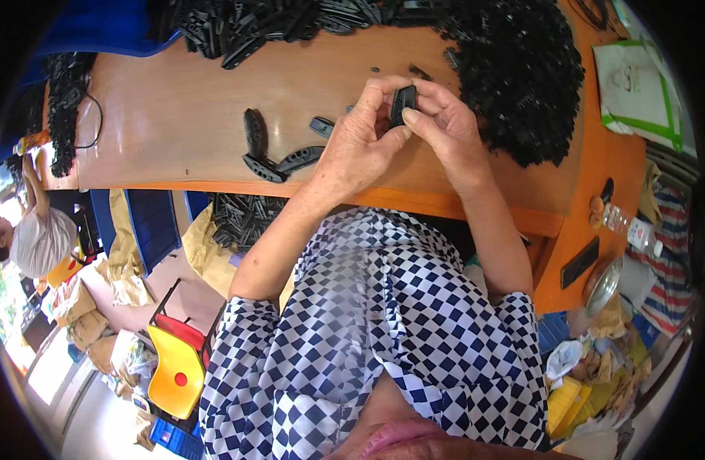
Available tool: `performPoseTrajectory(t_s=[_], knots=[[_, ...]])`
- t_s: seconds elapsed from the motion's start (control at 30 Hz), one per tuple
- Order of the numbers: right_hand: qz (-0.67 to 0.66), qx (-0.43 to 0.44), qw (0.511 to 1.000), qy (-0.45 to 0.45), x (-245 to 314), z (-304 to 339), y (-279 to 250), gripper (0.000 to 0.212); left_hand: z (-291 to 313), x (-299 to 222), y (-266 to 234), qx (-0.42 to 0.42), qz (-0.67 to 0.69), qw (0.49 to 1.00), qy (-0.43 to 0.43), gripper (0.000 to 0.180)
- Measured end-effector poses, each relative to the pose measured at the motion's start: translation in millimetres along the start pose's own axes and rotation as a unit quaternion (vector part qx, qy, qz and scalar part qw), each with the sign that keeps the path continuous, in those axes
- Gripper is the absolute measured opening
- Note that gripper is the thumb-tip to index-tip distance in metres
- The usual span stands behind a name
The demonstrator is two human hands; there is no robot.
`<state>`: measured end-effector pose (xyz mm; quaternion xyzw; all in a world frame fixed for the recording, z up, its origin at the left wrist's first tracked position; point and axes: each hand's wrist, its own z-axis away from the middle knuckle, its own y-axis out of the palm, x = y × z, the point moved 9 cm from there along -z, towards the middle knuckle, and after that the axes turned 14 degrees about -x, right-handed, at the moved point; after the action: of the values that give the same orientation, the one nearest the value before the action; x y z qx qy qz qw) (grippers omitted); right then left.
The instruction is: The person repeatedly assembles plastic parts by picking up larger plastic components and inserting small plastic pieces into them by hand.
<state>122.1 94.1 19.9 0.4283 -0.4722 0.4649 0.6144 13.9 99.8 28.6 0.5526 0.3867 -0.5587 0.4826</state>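
Over the wooden table [168, 115], both hands meet around a small black plastic piece [403, 103]. My left hand [370, 126] grips it with thumb and fingers from the left. My right hand [446, 126] has its thumb pressed on the piece's lower end, with the fingers curled behind it. Part of the piece is hidden by the fingers. Left of my hands lie several long, rounded black plastic pieces, one upright in view [253, 133] and one slanted [300, 159]. A shorter black piece [322, 126] lies close to my left wrist.
A big heap of small black parts [521, 84] covers the table's right side. Longer black pieces [253, 31] are piled along the far edge, beside a blue bin [107, 27]. A phone [580, 262] and plastic bottle [628, 228] lie at right. Another person [42, 238] sits far left.
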Motion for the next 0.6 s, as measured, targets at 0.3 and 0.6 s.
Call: performPoseTrajectory(t_s=[0.3, 0.6], knots=[[0.585, -0.041, 0.695, -0.416, 39, -41, -2, 0.026, -21, -38, -72, -0.038, -0.553, 0.804, 0.218, 0.017], [0.369, -0.084, 0.875, -0.303, 48, -40, -15, 0.015, -90, -64, -78, -0.112, -0.598, 0.703, 0.369, 0.023]])
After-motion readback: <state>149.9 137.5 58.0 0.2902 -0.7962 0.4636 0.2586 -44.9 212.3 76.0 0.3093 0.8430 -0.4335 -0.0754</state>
